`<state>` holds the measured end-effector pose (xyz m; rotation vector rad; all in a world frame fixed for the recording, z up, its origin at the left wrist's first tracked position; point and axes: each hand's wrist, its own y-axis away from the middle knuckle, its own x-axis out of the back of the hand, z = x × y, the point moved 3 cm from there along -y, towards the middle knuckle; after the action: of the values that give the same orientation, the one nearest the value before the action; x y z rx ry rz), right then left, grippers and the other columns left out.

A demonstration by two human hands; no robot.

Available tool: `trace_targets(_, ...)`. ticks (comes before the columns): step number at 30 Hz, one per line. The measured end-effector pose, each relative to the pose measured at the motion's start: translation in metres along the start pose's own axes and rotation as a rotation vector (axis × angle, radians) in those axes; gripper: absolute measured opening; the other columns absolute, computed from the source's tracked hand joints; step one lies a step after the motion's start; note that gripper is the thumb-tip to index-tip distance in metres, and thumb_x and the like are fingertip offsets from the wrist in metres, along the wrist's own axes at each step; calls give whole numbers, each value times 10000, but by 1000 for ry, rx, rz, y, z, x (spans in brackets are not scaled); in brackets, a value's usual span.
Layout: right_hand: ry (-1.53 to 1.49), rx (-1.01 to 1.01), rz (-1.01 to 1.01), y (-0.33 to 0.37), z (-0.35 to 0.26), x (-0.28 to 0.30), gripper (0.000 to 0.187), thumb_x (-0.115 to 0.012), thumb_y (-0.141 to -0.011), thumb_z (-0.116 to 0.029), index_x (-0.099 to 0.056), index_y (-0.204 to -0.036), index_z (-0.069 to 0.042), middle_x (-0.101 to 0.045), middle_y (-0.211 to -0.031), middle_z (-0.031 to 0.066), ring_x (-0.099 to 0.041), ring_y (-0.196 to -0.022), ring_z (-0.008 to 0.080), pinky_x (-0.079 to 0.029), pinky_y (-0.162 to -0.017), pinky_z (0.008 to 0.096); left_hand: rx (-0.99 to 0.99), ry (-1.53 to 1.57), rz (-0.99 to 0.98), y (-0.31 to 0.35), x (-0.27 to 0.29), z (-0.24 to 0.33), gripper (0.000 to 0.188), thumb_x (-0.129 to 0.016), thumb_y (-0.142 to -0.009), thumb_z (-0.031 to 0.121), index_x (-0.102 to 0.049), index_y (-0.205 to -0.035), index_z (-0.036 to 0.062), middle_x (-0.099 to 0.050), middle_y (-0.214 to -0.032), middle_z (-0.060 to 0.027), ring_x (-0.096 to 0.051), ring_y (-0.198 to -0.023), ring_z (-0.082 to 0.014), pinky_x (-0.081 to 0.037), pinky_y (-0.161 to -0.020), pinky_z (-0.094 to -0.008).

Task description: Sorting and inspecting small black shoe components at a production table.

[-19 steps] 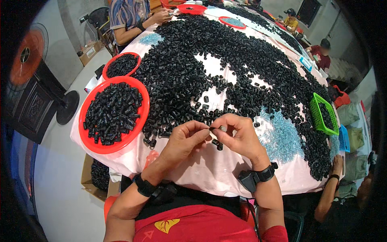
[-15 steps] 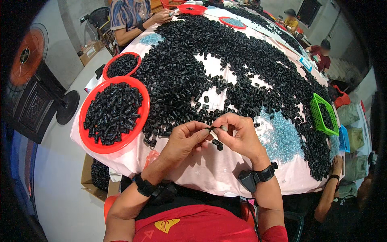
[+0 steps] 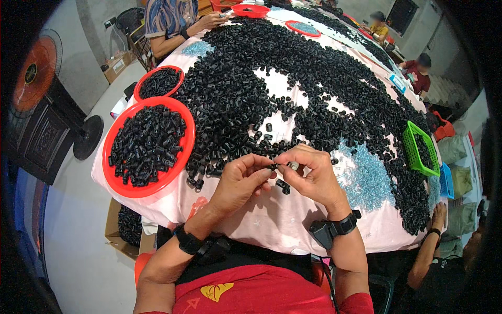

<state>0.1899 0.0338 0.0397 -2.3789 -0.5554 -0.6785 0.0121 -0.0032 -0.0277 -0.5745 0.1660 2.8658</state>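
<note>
My left hand (image 3: 238, 183) and my right hand (image 3: 314, 178) meet above the near edge of the cloth-covered table. Their thumbs and forefingers pinch a small black plastic part (image 3: 274, 167) between them; the fingertips hide most of its shape. On the cloth just below lie a few loose black plastic pieces (image 3: 283, 187). Beyond my hands spreads a wide heap of short black tubular plastic parts (image 3: 235, 89). To the right of my right hand is a pile of small clear bluish pieces (image 3: 366, 180).
A large red tray (image 3: 111, 175) of black parts sits on the left, a smaller red tray (image 3: 180, 74) behind it. At the right edge stand a green basket (image 3: 410, 137) and a blue basket (image 3: 446, 180). Other people sit around the table; a co-worker's hand (image 3: 438, 213) rests nearby. A fan (image 3: 39, 73) stands left.
Both hands stay together at the same spot, still pinching the small black part. Only slight finger movement shows, and the whole view has shifted a little.
</note>
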Motion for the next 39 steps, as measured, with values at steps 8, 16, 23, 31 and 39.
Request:
trace_targets(8, -7, -25, 0, 1, 0, 0, 157, -721, -837, -34, -755, -990, -45, -699, -826, 73, -640, -621, 120, -525, -528, 251, -13, -87, 13, 2, -3, 4, 191, -677, -979, 110, -673, -1154, 34, -714, -927, -2, -646, -728, -37, -483, -590, -167)
trace_targets(16, -16, 29, -45, 2, 0, -2, 119, -710, -805, -15, -732, -920, -39, -697, -817, 80, -648, -667, 146, -536, -534, 269, -105, -257, 11, 4, -2, 4, 137, -668, -966, 74, -690, -1084, 9, -701, -883, -3, -617, -710, -36, -494, -606, -192)
trace_targets(23, -49, 2, -72, 4, 0, -4, 87, -702, -799, 0, -698, -882, -26, -688, -806, 91, -661, -688, 188, -540, -540, 288, -107, -435, 44, 10, -6, 12, 109, -650, -965, 54, -686, -1053, 3, -685, -844, 7, -593, -673, -30, -475, -581, -190)
trace_targets(31, -24, 28, -78, 5, 3, -8, 119, -707, -804, -7, -721, -921, -26, -683, -805, 112, -656, -664, 201, -507, -532, 310, -139, -484, 99, 10, -7, 7, 88, -649, -970, 69, -690, -1022, 10, -671, -794, 17, -582, -635, -24, -469, -545, -196)
trace_targets(39, -24, -62, -61, 3, 5, -12, 139, -725, -807, -29, -738, -946, -28, -683, -788, 109, -655, -662, 215, -510, -551, 309, 42, -283, 122, 8, -8, 3, 124, -630, -991, 75, -653, -1091, 5, -677, -822, -12, -632, -638, -45, -501, -513, -190)
